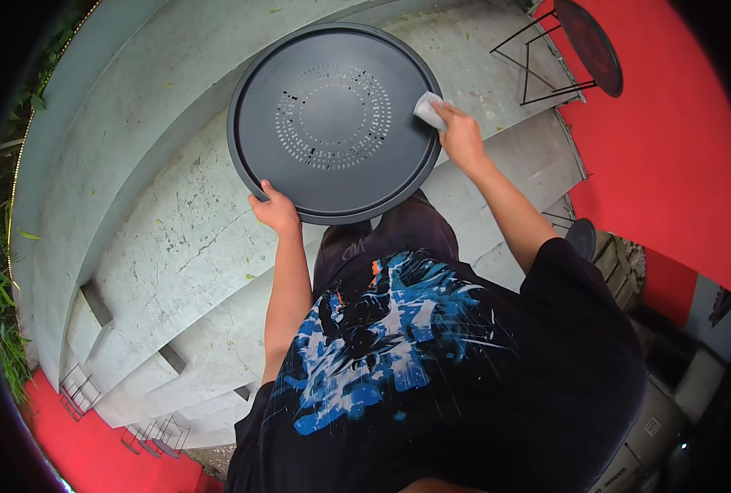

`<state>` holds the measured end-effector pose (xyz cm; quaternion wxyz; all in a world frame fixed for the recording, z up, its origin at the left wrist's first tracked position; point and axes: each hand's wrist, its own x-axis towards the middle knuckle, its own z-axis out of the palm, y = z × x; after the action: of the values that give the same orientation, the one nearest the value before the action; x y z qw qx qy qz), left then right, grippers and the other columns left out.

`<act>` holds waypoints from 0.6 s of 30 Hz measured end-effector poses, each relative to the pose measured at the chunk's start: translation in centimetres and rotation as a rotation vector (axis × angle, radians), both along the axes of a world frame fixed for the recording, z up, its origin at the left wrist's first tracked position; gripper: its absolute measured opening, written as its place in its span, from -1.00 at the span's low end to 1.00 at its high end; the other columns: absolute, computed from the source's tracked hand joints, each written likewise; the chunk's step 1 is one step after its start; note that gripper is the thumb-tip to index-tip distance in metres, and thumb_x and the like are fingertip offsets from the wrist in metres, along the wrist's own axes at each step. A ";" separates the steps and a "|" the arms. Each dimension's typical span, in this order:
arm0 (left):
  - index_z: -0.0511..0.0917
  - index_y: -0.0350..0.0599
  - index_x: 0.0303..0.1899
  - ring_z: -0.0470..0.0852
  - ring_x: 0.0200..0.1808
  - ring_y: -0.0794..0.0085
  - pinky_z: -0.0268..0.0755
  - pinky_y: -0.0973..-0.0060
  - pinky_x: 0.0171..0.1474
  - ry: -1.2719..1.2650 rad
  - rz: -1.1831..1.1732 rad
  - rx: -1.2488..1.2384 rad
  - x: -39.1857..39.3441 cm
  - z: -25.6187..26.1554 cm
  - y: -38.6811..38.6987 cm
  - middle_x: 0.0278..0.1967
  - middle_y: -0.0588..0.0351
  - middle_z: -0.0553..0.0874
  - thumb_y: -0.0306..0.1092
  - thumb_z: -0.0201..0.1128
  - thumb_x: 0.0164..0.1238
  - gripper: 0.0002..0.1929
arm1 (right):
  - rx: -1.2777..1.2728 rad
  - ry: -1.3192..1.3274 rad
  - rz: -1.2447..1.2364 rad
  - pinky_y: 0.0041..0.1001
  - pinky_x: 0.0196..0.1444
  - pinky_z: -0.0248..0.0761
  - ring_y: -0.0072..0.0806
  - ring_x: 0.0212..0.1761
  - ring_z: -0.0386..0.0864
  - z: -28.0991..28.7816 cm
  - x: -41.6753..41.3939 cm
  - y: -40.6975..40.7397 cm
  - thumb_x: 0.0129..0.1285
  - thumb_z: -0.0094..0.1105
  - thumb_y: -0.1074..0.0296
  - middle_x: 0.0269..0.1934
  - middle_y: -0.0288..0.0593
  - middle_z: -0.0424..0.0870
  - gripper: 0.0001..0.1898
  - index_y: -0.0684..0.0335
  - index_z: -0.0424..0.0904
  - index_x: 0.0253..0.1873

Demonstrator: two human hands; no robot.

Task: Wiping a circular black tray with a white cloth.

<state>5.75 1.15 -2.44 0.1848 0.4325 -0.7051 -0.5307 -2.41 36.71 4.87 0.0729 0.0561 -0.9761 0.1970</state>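
Observation:
A round dark grey tray table top [334, 191] with a raised rim and a ring pattern of small perforations is held before me, above my legs. My left hand [276, 208] grips its near left rim, with the thumb over the edge. In my right hand [464, 134] is a folded whitish cloth [430, 111], pressed against the right side of the rim. Whatever supports the top from below is hidden.
Curved concrete steps [199, 203] spread around and below me. A small round black table [593, 49] with thin legs stands at the upper right by a red carpet [655, 142]. Another round top [581, 239] shows beside my right arm. Several wire-legged tables [156, 436] are at lower left; plants [1, 302] line the left edge.

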 end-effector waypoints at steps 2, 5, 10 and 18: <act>0.48 -0.50 0.02 0.69 -0.08 0.09 0.50 0.25 0.05 -0.011 -0.004 -0.005 0.0 0.3 0.2 -0.06 -0.25 0.69 -0.21 0.20 0.54 -0.60 | 0.075 -0.085 0.017 -0.07 0.06 0.59 0.14 -0.07 0.70 -0.1 3.5 -1.2 0.13 0.10 0.60 0.01 0.23 0.69 -0.50 0.30 0.60 0.23; 0.47 -0.50 0.01 0.68 -0.08 0.06 0.49 0.22 0.06 -0.008 0.010 -0.024 -0.1 0.6 0.2 -0.07 -0.27 0.68 -0.20 0.20 0.54 -0.60 | 0.134 -0.355 0.072 -0.05 -0.06 0.62 0.19 -0.24 0.70 1.1 8.1 -5.3 0.06 0.14 0.56 -0.07 0.39 0.66 -0.47 0.52 0.56 0.21; 0.47 -0.50 0.02 0.68 -0.09 0.07 0.50 0.23 0.05 0.006 0.015 0.016 -0.2 0.9 0.4 -0.06 -0.25 0.69 -0.20 0.19 0.54 -0.60 | -0.157 -0.573 0.390 -0.06 0.03 0.59 0.21 -0.20 0.72 3.3 11.0 -13.1 0.00 0.22 0.58 -0.31 0.42 0.68 -0.59 0.53 0.65 0.02; 0.47 -0.51 0.06 0.69 -0.04 0.05 0.51 0.23 0.07 -0.014 -0.043 0.005 0.0 0.7 -0.1 -0.02 -0.27 0.68 -0.17 0.18 0.55 -0.56 | -0.302 -0.459 0.308 -0.15 0.00 0.59 0.08 -0.12 0.73 4.2 -0.3 -8.9 0.08 0.22 0.48 -0.19 0.21 0.74 -0.61 0.23 0.72 0.06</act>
<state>5.80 1.06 -1.69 0.1674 0.4213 -0.7143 -0.5332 -2.76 27.83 9.11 -0.1725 0.1460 -0.9067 0.3562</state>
